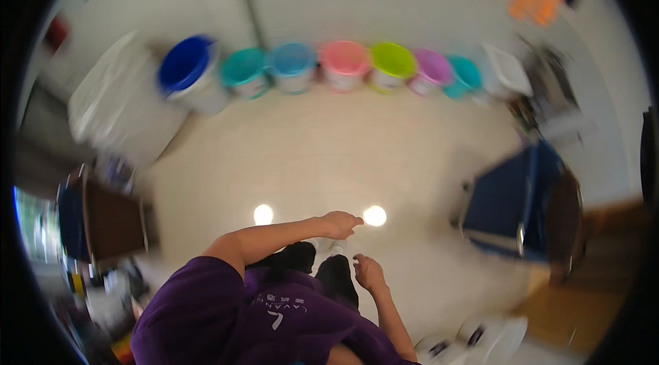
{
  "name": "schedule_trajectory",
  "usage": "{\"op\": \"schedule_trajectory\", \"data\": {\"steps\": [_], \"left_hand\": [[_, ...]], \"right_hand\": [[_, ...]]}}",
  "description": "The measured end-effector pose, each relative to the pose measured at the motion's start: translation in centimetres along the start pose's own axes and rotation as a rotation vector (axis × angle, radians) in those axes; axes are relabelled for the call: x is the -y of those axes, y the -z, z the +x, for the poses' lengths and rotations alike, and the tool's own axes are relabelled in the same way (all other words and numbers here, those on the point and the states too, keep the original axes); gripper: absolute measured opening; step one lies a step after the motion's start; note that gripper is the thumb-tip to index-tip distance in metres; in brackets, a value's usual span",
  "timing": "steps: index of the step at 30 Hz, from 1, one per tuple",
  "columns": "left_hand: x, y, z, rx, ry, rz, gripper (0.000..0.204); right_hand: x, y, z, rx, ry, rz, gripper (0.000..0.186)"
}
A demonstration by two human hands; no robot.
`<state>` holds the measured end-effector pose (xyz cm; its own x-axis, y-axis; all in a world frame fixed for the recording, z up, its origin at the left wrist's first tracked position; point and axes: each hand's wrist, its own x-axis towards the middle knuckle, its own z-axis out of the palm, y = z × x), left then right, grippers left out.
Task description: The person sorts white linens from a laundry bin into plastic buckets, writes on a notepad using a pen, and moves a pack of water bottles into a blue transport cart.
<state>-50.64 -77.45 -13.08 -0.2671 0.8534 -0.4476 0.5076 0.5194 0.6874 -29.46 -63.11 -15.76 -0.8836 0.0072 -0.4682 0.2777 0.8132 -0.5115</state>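
floor (322, 152) first, pale and glossy, two ceiling lights mirrored in it right by my hands. along its far edge, against the wall, runs a row of lidded buckets: the big blue-lidded bucket (187, 71) at the left end, then teal (243, 70), light blue (292, 65), pink (343, 63), lime green (392, 64), purple (431, 70) and a smaller teal one (465, 75) at the right end. each white body carries a label band, too blurred to make out. beside the blue one at the left edge sits a large whitish container (113, 101). at the right edge a chair draped in blue fabric (511, 204); at the left edge a dark brown chair (110, 221). red and orange bits hang on the wall, top right corner, smeared by motion.

now me: purple shirt (226, 317) with a small pale print on the chest, dark trousers below. my left hand (340, 223) is out in front at the end of a raised forearm, fingers loosely extended, gripping nothing. my right hand (367, 272) sits lower and closer, fingers half curled, empty too as far as i can tell through the blur. neither touches anything; the buckets are well apart from both.

my read: i'm mid-stride across open floor, arms swinging, nothing picked up yet. a next move would call for closing the gap to that far row before any reach.
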Motion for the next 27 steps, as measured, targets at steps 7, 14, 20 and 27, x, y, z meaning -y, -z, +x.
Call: {"op": "schedule_trajectory", "data": {"steps": [7, 14, 20, 27], "left_hand": [[12.1, -5.1, -19.0, -0.527, 0.685, -0.147, 0.048], [11.9, -16.6, -36.6, -0.791, 1.007, -0.386, 0.047], [14.5, -26.5, -47.5, -0.863, 1.144, -0.556, 0.055], [17.3, -28.9, -60.4, -1.208, 1.27, -0.677, 0.056]], "right_hand": [[2.8, 3.3, 13.1, 0.51, 0.569, -0.547, 0.023], [17.6, 2.6, 19.7, 0.503, 0.819, -0.749, 0.016], [34.9, -7.9, 19.6, 0.485, 0.902, -0.579, 0.025], [50.2, -22.2, 14.9, 0.864, 1.203, -0.702, 0.031]]}}
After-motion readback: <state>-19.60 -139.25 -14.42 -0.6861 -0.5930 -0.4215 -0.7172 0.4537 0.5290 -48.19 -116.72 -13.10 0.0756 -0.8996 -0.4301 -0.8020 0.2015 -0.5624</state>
